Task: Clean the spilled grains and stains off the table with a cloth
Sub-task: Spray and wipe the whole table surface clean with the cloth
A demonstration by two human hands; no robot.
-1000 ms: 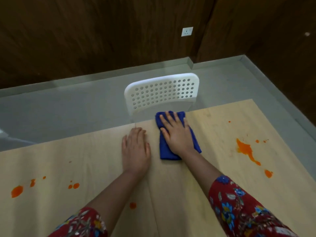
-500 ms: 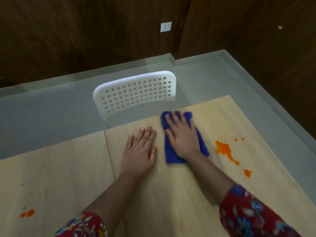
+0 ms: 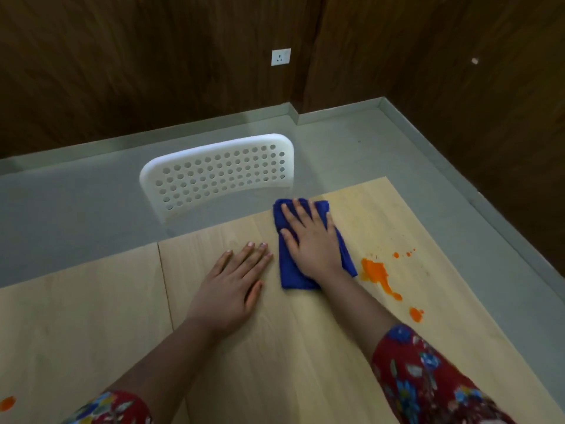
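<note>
A folded blue cloth [image 3: 290, 276] lies on the light wooden table [image 3: 275, 362] near its far edge. My right hand [image 3: 312, 240] presses flat on the cloth with straight, spread fingers. My left hand [image 3: 235, 283] rests flat on the bare wood just left of the cloth. An orange stain [image 3: 374, 272] with a trailing streak sits right beside the cloth's right edge. Smaller orange spots [image 3: 416, 314] lie further right and nearer me. Another orange spot [image 3: 6, 403] shows at the lower left edge.
A white perforated chair back [image 3: 220, 175] stands just beyond the table's far edge. Grey floor [image 3: 61, 203] runs behind it to dark wood walls with a white socket [image 3: 280, 57]. A seam [image 3: 165, 286] splits the tabletop left of my left hand.
The view has swung right, so the left-side stains have mostly left the frame. My right hand has slid the cloth rightwards, close to the big orange stain. My left hand stays flat.
</note>
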